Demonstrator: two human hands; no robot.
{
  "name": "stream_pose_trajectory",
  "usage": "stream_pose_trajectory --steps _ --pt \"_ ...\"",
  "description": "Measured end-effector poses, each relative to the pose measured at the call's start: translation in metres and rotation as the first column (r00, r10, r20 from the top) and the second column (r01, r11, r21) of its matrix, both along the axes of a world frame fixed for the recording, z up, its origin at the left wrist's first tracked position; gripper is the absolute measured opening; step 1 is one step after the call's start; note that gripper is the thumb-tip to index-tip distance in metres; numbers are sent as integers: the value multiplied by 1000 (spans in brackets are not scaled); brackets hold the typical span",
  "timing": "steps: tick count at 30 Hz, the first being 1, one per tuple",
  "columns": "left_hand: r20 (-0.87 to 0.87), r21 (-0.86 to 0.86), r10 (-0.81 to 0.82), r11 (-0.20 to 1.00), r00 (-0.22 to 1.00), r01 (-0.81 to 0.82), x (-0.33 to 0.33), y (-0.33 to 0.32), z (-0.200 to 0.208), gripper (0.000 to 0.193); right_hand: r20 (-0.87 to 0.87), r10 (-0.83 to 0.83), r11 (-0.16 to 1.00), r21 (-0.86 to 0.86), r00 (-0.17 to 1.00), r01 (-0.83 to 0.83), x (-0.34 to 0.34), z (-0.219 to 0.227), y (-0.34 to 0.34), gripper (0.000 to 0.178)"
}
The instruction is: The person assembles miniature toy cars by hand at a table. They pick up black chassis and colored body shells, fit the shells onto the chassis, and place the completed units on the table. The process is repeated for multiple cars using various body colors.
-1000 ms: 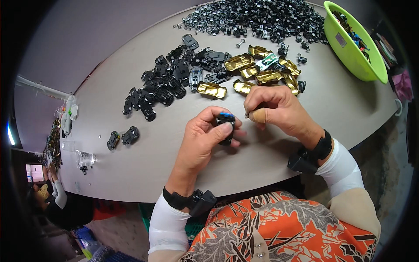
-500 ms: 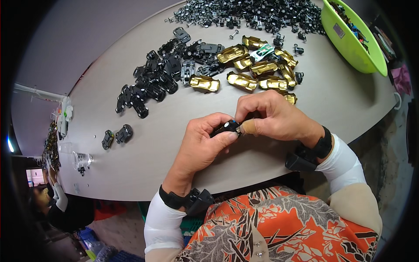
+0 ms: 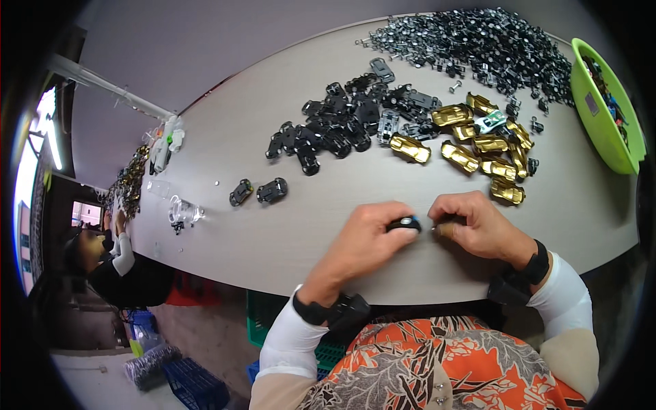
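Note:
My left hand (image 3: 369, 240) is closed around a small black toy car (image 3: 404, 223), with one end and a pale wheel showing past the thumb. A short gap away, my right hand (image 3: 482, 224) is pinched, its thumb wrapped in tan tape. Something tiny shows at its fingertips, too small to name. Beyond my right hand lie several gold toy car bodies (image 3: 410, 148), with a white and green toy car (image 3: 490, 122) among them. Farther left is a heap of black toy car parts (image 3: 335, 141). Two dark toy cars (image 3: 272, 190) rest apart, left of my left hand.
A large pile of small wheels on axles (image 3: 478, 51) covers the far side. At the far right stands a lime green basin (image 3: 601, 140) holding mixed parts. A clear plastic cup (image 3: 188, 210) is on the left. Another person (image 3: 130, 273) works at the table's left end.
My hands have come apart; the black toy car stays in my left hand while my right has drawn away. The view has turned left, showing more of the other person and the baskets below.

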State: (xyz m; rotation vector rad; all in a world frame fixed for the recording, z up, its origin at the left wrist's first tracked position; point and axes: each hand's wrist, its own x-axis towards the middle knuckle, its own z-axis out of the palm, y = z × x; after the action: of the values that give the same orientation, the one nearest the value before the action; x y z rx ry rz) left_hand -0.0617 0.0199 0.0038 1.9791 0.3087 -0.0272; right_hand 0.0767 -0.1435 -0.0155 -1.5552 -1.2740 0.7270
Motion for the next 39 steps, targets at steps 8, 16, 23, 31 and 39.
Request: stream_pose_trajectory --steps 8,16,23,31,39 --pt "211 796 247 518 946 -313 -50 106 7 20 53 -162 986 -28 985 164 6 6 1 16" --pt "135 854 451 399 882 -334 17 113 4 29 143 -374 915 217 916 340 19 -3 11 11" --pt "497 531 151 726 855 -437 42 46 4 26 161 -394 907 227 905 355 25 -4 10 12" --pt "345 708 -155 690 926 -149 81 22 -22 27 170 -406 908 182 898 377 26 0 9 14" --pt "123 -650 117 760 985 -9 60 2 -14 24 -185 -313 919 188 931 347 21 -2 6 29"
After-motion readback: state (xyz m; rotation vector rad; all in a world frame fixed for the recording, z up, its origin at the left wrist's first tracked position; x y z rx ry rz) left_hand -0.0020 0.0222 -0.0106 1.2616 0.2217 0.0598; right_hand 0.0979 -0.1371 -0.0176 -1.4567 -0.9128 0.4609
